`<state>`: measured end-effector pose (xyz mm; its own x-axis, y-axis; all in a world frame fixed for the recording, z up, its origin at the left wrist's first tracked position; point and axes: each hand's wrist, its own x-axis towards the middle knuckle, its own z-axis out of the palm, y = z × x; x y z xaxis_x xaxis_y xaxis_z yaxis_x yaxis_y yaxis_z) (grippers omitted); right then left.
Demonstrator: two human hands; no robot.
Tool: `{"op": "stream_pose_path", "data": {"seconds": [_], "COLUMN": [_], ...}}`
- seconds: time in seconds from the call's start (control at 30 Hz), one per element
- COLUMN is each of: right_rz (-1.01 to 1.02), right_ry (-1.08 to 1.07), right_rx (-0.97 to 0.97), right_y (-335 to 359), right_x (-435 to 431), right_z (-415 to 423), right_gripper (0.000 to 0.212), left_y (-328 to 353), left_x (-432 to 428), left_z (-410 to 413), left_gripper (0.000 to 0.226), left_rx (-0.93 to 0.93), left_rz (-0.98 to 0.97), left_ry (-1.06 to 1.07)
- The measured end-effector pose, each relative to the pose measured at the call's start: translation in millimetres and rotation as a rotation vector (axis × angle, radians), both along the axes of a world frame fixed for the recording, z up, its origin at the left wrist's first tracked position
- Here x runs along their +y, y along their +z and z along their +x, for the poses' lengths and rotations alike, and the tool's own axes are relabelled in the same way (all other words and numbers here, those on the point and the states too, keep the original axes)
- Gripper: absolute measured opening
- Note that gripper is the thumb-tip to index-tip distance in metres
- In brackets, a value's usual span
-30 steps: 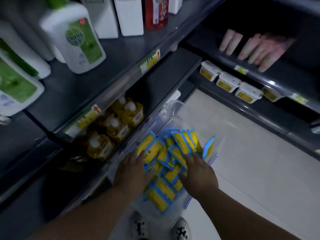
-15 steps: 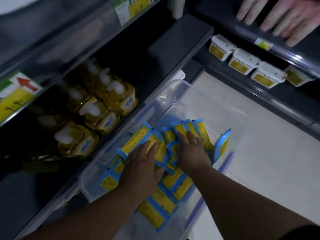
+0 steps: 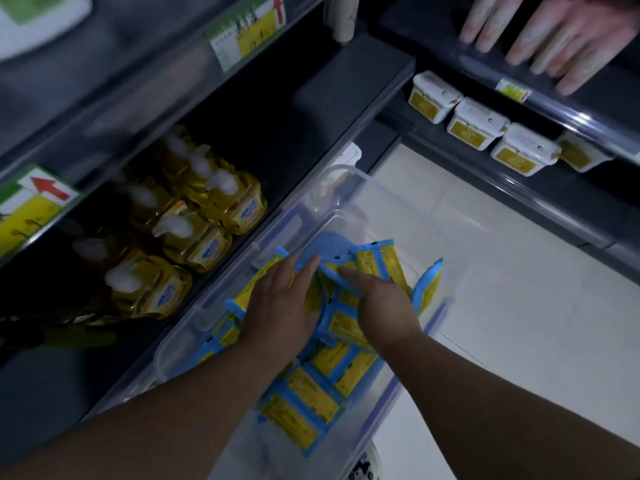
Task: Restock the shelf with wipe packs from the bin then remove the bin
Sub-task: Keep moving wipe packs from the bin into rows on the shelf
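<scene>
Forward go both hands since half a second ago: the left hand has slid its fingers off the yellow face of a pack and toward the right hand, so the fingertips now all but meet. Starting at the left, a price tag with a red arrow hangs on the upper shelf edge. Beneath it, yellow bottles with white caps crowd the left part of the dark shelf, right up to its front edge. Just beside that front edge sits the clear bin, its long left wall running along it, blue clips showing on its right wall. Inside lie the wipe packs, blue with yellow faces, a loose overlapping heap from the near end up to the middle of the bin. Now the left hand: palm down, fingers fairly straight and spread, lying flat on the packs by the left wall, not curled round any of them. Same story for the right hand: palm down, fingers stretched forward and leftward across a pack in the middle of the heap, pressing rather than pinching; both thumbs are hidden. An upright pack stands on edge against the right wall, just beside the right hand. Right of the bin, pale floor tiles; beyond them white tubs with yellow labels sit in a row along the front edge of another dark shelf.
</scene>
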<state>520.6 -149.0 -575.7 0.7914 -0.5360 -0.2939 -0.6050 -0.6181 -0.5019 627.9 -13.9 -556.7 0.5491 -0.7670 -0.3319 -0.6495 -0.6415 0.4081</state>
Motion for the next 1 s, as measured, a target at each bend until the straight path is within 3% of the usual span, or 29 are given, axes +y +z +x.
{"op": "stream_pose_path", "data": {"seconds": [0.07, 0.17, 0.27, 0.37, 0.47, 0.63, 0.87, 1.0], "right_rz": [0.044, 0.111, 0.202, 0.224, 0.234, 0.028, -0.02, 0.185], "right_ry": [0.058, 0.098, -0.058, -0.146, -0.048, 0.057, -0.102, -0.316], "right_rx": [-0.133, -0.255, -0.261, -0.032, 0.17, 0.389, 0.168, -0.138], "right_y": [12, 21, 20, 3, -19, -31, 17, 69], "right_x": [4, 8, 13, 16, 26, 40, 30, 36], "right_z": [-3, -8, -7, -9, -12, -6, 1, 5], "right_gripper": [0.067, 0.055, 0.046, 0.065, 0.094, 0.08, 0.074, 0.065], "left_y": [11, 21, 23, 19, 10, -2, 26, 71], "left_x": [-3, -4, 3, 15, 25, 40, 51, 50], "left_z": [8, 18, 23, 21, 17, 14, 17, 19], "left_gripper": [0.077, 0.046, 0.028, 0.03, 0.032, 0.037, 0.033, 0.033], "left_rx": [-0.009, 0.02, 0.018, 0.083, 0.088, 0.103, 0.087, 0.099], "left_rz": [-0.004, -0.11, -0.127, -0.095, -0.179, -0.337, -0.386, -0.441], "left_ry": [-0.021, 0.017, 0.067, 0.202, 0.312, 0.341, 0.371, 0.417]}}
